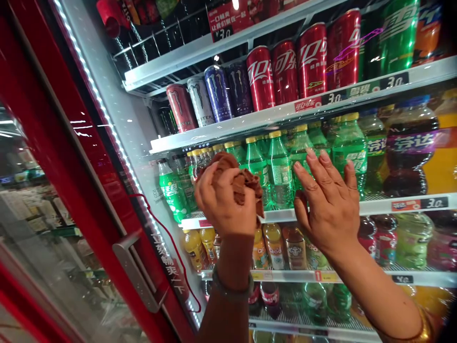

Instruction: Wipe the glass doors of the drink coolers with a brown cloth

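My left hand [228,205] grips a crumpled brown cloth [246,183], its fingers wrapped round the fabric. A grey band circles that wrist. To its right, my right hand [328,205] is raised with fingers stretched and apart, holding nothing. A gold bracelet [426,324] shows on that arm. Both hands are in front of a drinks cooler's shelf [374,205] with green soda bottles [280,166]. I cannot tell whether the right fingertips touch glass or anything else.
Soda cans [312,62] line the shelf above. Juice bottles [273,245] stand on the shelf below. At the left are a lit frame strip [107,121], a red door frame [82,176] and a metal handle [137,274]. A red cord [174,238] hangs beside the strip.
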The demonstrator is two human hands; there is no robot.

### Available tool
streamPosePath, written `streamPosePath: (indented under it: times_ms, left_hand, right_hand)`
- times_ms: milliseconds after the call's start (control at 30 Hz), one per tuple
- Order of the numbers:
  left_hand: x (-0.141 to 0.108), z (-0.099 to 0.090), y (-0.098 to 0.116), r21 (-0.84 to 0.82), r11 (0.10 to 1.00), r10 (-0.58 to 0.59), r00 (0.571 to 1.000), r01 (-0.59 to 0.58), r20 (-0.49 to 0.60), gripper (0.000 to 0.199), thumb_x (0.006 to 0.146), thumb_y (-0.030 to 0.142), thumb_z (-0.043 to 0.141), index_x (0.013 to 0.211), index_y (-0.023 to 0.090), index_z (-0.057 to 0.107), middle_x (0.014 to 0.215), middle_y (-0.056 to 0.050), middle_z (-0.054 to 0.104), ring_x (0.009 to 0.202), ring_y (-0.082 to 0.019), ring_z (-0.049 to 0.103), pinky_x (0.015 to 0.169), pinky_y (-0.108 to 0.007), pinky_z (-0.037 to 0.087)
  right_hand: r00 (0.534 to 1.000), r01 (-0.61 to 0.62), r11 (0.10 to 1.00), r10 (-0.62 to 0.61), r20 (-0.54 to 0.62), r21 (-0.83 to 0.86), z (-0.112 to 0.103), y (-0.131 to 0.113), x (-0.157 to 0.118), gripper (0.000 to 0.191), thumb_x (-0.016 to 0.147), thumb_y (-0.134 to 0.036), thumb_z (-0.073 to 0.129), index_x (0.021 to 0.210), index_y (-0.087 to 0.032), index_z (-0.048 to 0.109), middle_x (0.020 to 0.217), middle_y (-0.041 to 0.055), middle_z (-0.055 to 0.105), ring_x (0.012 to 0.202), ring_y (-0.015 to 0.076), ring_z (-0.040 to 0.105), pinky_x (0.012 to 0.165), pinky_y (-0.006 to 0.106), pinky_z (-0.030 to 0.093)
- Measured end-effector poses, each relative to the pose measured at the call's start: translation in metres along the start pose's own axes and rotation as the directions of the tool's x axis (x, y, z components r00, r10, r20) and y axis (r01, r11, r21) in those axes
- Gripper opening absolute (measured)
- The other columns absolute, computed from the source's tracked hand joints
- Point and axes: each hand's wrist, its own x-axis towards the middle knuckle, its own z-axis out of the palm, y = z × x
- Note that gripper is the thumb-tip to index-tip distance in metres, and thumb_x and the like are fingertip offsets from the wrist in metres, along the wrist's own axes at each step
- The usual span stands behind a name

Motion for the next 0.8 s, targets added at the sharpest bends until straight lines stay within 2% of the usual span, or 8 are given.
streamPosePath:
  times_ms: [67,167,300,367,467,600,700,800]
  left_hand:
    - [-0.007,0.001,0.009,-0.049,0.996,0.074,0.996,-0.072,0.050,0.038,0.080,0.008,0.073,0.113,0.027,0.069,0.136,-0.008,0.062,0.133,-0.029,0.057,0.120,-0.054,0.043]
    - [-0.040,-0.011,0.017,-0.135,0.979,0.175,0.969,-0.152,0.173,0.038,0.080,0.010,0.075,0.114,0.027,0.069,0.138,-0.008,0.063,0.138,-0.030,0.055,0.121,-0.055,0.043]
    - [-0.072,-0.033,0.000,-0.139,0.982,0.161,0.953,-0.129,0.258,0.040,0.079,0.009,0.076,0.113,0.028,0.069,0.137,-0.008,0.063,0.137,-0.030,0.056,0.118,-0.055,0.047]
    - [-0.066,-0.036,-0.014,-0.120,0.983,0.164,0.961,-0.140,0.224,0.037,0.081,0.010,0.075,0.113,0.027,0.069,0.137,-0.010,0.063,0.136,-0.031,0.057,0.117,-0.057,0.047]
    - [-0.033,-0.030,-0.030,-0.068,0.986,0.161,0.979,-0.153,0.123,0.033,0.083,0.011,0.074,0.113,0.025,0.069,0.138,-0.012,0.063,0.136,-0.031,0.058,0.119,-0.057,0.045]
    - [0.008,-0.022,-0.037,-0.036,0.995,0.100,0.990,-0.097,0.097,0.035,0.083,0.011,0.073,0.114,0.027,0.068,0.142,-0.010,0.062,0.141,-0.030,0.055,0.124,-0.057,0.039]
    - [0.003,-0.028,-0.040,-0.066,0.991,0.122,0.984,-0.114,0.131,0.034,0.082,0.010,0.072,0.111,0.028,0.068,0.139,-0.007,0.064,0.137,-0.028,0.058,0.121,-0.053,0.043]
    - [-0.026,-0.042,-0.045,-0.084,0.989,0.134,0.980,-0.123,0.149,0.033,0.081,0.010,0.072,0.110,0.027,0.069,0.136,-0.008,0.065,0.135,-0.028,0.059,0.117,-0.050,0.047]
  right_hand:
    - [1.000,-0.002,1.000,0.002,0.001,0.000,0.000,0.001,0.000,0.081,0.097,-0.022,0.058,0.168,-0.034,0.021,0.170,0.0051,0.036,0.158,0.0282,0.036,0.133,0.061,0.021]
    - [1.000,-0.013,1.000,0.013,0.013,-0.019,0.000,0.002,-0.003,0.083,0.096,-0.021,0.059,0.168,-0.036,0.020,0.170,0.0050,0.036,0.157,0.0291,0.037,0.133,0.060,0.022]
    - [0.998,-0.056,0.998,0.056,0.002,-0.029,0.002,-0.009,-0.007,0.083,0.096,-0.019,0.059,0.168,-0.036,0.020,0.169,0.0062,0.036,0.158,0.0298,0.036,0.133,0.061,0.022]
    - [0.993,-0.110,0.994,0.109,-0.034,-0.019,0.006,-0.026,-0.003,0.081,0.097,-0.021,0.059,0.168,-0.032,0.021,0.169,0.0093,0.035,0.159,0.0316,0.033,0.133,0.065,0.018]
    - [0.995,-0.096,0.994,0.098,-0.035,0.049,0.018,-0.061,0.009,0.079,0.099,-0.023,0.057,0.168,-0.027,0.018,0.171,0.0120,0.031,0.161,0.0299,0.027,0.132,0.066,0.018]
    - [0.998,-0.058,0.994,0.060,-0.021,0.092,0.036,-0.095,0.022,0.073,0.103,-0.022,0.047,0.168,-0.032,0.014,0.167,0.0056,0.040,0.160,0.0220,0.032,0.134,0.061,0.016]
    - [0.999,-0.039,0.997,0.042,-0.031,0.070,0.041,-0.100,0.016,0.073,0.102,-0.023,0.049,0.168,-0.032,0.019,0.166,0.0057,0.043,0.159,0.0219,0.033,0.135,0.059,0.015]
    - [0.999,0.037,0.997,-0.037,-0.004,0.075,0.040,-0.097,0.002,0.072,0.099,-0.023,0.053,0.166,-0.026,0.027,0.167,0.0096,0.041,0.160,0.0247,0.032,0.134,0.057,0.021]
